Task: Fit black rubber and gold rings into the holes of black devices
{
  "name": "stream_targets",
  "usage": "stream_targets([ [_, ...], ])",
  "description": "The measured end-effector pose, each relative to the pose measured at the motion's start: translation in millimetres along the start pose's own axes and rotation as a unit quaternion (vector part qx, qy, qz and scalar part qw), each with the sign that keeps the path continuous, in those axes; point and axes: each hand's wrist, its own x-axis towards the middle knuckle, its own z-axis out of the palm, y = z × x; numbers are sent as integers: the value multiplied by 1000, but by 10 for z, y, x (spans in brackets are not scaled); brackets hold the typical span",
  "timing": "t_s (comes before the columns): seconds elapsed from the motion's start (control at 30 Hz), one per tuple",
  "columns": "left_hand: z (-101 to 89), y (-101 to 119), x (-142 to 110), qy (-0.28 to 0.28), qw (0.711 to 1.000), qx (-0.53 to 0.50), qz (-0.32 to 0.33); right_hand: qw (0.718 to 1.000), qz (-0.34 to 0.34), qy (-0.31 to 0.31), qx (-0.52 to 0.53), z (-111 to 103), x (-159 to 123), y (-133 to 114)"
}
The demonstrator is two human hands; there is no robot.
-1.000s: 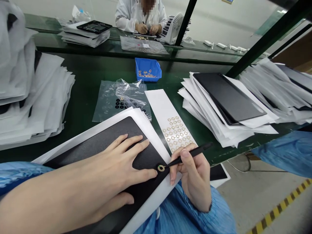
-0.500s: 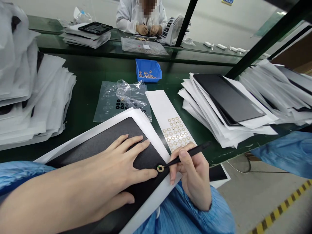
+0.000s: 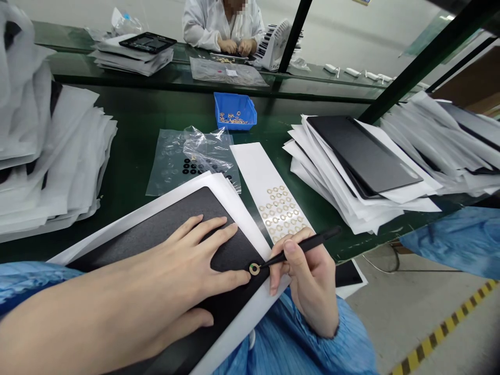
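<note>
A black panel [image 3: 164, 224] lies on white paper at the bench's near edge. My left hand [image 3: 183, 271] rests flat on it, fingers spread, the index fingertip beside a small gold ring [image 3: 254, 269] at the panel's corner. My right hand [image 3: 308, 281] grips a black pen-like tool [image 3: 302, 246] whose tip touches the ring. Just beyond the tool lies a white strip [image 3: 258, 172] carrying several gold rings.
Clear bags [image 3: 195, 156] with black washers lie behind the panel, a blue bin [image 3: 235, 110] of gold parts farther back. Stacks of black panels in white sheets stand at right [image 3: 363, 156] and left [image 3: 47, 156]. A person in white [image 3: 222, 26] works across the bench.
Both hands, the tool and the ring keep their places on the panel; only the camera view has shifted slightly.
</note>
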Motion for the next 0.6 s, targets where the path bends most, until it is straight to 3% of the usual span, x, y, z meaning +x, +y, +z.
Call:
stream_targets([
  [0.23,54,1,-3,18,1000,15,4,990,-101,30,-93,45,-83,-28],
  [0.4,126,18,10,17,997,72,-2,972,-203,5,-117,17,-117,6],
  [0.6,92,63,64,26,995,96,-9,976,-199,0,-93,-7,-125,42],
])
